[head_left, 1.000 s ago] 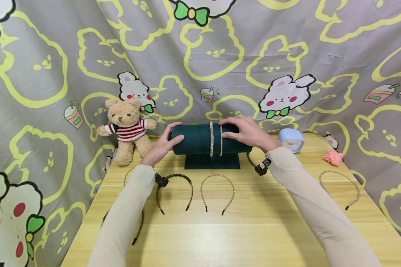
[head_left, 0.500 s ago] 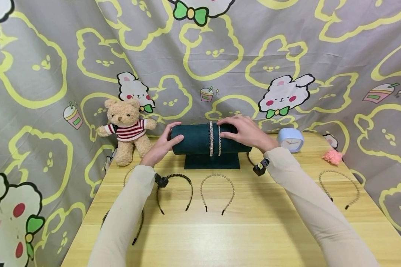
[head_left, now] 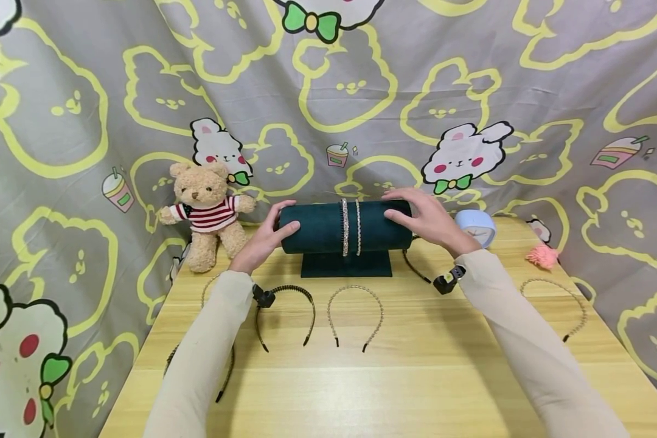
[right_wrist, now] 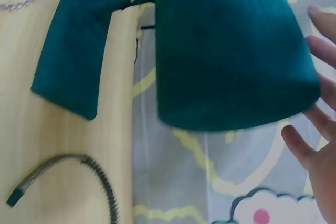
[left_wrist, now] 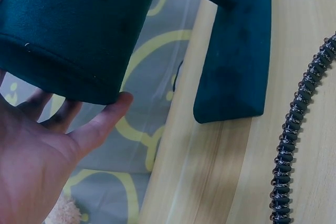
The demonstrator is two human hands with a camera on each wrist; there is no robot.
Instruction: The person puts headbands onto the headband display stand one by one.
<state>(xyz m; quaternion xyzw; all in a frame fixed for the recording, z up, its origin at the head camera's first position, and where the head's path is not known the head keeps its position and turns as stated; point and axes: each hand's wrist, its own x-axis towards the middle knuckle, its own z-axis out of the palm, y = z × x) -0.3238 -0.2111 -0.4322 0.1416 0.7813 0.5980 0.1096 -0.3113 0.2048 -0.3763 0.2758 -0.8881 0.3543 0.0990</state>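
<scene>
A dark green velvet headband stand (head_left: 317,228), a horizontal roll on a flat base, stands at the back of the table. Two sparkly headbands sit around its middle: a wide rhinestone one (head_left: 345,228) and, just to its right, a thin one (head_left: 358,228). My left hand (head_left: 263,240) grips the roll's left end, thumb in front and fingers behind. In the left wrist view its thumb (left_wrist: 107,121) touches the roll's edge. My right hand (head_left: 429,219) is at the roll's right end, fingers spread and apart from the headbands; the right wrist view shows it beside the roll (right_wrist: 236,66).
A black beaded headband (head_left: 292,289) and a clear beaded headband (head_left: 356,287) lie in front; others lie at both sides, partly hidden by my left arm. A teddy bear (head_left: 205,213), a blue clock (head_left: 475,228) and a pink tassel-like item (head_left: 543,257) stand around the back.
My right hand slid the thin headband slightly left toward the wide one, then let go and moved right to the roll's end. My left hand stayed in place.
</scene>
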